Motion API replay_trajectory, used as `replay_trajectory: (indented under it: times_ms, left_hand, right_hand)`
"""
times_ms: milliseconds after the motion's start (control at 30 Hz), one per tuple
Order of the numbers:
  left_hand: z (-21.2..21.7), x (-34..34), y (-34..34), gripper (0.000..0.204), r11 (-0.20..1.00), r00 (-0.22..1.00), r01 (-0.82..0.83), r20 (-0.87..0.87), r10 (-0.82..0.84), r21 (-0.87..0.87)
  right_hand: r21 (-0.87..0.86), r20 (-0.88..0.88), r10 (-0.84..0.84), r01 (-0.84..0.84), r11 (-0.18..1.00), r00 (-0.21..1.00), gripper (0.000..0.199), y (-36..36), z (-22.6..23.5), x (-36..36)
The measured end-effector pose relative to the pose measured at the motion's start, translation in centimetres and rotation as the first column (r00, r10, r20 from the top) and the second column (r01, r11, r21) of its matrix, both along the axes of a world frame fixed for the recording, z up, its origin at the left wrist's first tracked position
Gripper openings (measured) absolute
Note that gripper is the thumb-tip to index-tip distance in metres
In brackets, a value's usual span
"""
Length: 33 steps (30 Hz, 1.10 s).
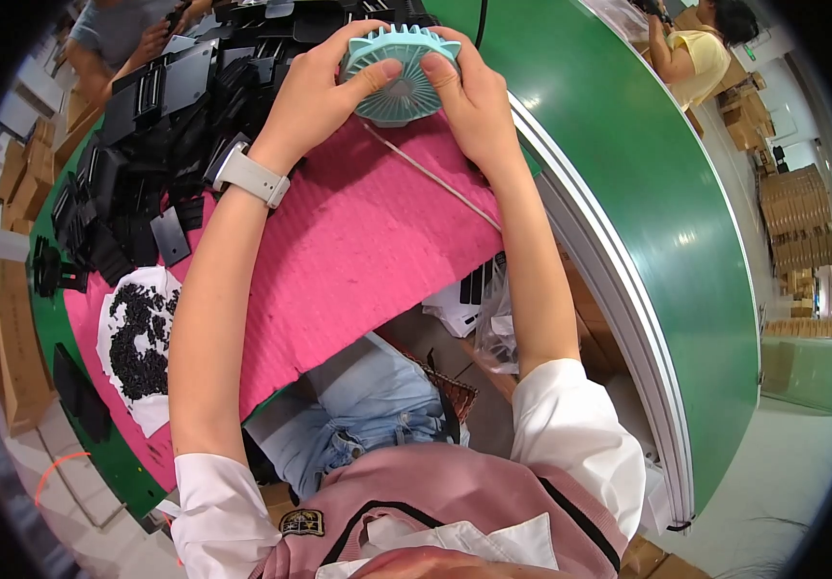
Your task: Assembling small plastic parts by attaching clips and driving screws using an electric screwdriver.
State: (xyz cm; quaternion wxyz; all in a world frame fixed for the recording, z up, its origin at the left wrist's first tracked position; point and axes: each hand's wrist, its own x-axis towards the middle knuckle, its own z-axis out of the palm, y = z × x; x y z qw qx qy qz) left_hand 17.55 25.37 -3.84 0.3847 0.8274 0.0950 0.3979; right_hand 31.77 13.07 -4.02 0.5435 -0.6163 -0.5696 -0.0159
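Note:
A small mint-green fan [399, 92] with a ribbed round grille is gripped from both sides at the far edge of the pink mat [368, 251]. My left hand [334, 82] wraps its left side, thumb lying on the grille. On the right side, my right hand [469, 96] holds it the same way, thumb near the top of the grille. A thin white cable [430, 176] runs from below the fan across the mat toward my right forearm. The fingers behind the fan are partly hidden. A watch with a pale strap [252, 179] is on my left wrist.
Black plastic parts [136, 145] lie heaped left of my left arm. Small black pieces [136, 338] rest on a white sheet [151, 415]. A green conveyor belt [648, 212] with a metal rail curves along the right. Other people [691, 58] are at the far side; cardboard stacks [797, 217] stand beyond.

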Motion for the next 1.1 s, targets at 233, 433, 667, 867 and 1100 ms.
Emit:
replay_trajectory:
  times_ms: [233,433,667,867,1100]
  left_hand:
    - [-0.3,0.1,0.3,0.044,0.998,1.000,0.004,0.016,-0.003,-0.065]
    - [-0.5,-0.6,-0.1,0.048,0.983,0.992,0.124,0.035,-0.120,-0.133]
    - [1.1,-2.3,1.9,0.049,0.874,0.914,0.405,0.156,-0.375,-0.268]
    - [1.9,-2.1,-0.8,0.059,0.845,0.999,0.014,0.035,-0.039,0.534]
    - [1.9,-2.4,-1.5,0.053,0.853,0.993,0.121,-0.050,-0.111,0.508]
  right_hand:
    - [-0.048,0.000,-0.049,0.049,0.998,0.999,0.035,0.3,0.4,-0.5]
    - [-0.111,0.043,0.098,-0.093,0.990,0.994,0.057,-1.1,0.1,-0.1]
    - [0.209,-0.488,0.346,-0.278,0.938,0.802,0.074,-4.7,0.8,0.7]
    - [0.336,-0.444,0.515,-0.396,0.854,0.733,0.077,-7.1,1.0,1.4]
    - [0.411,-0.439,0.593,-0.436,0.800,0.675,0.082,-6.9,1.5,0.8]
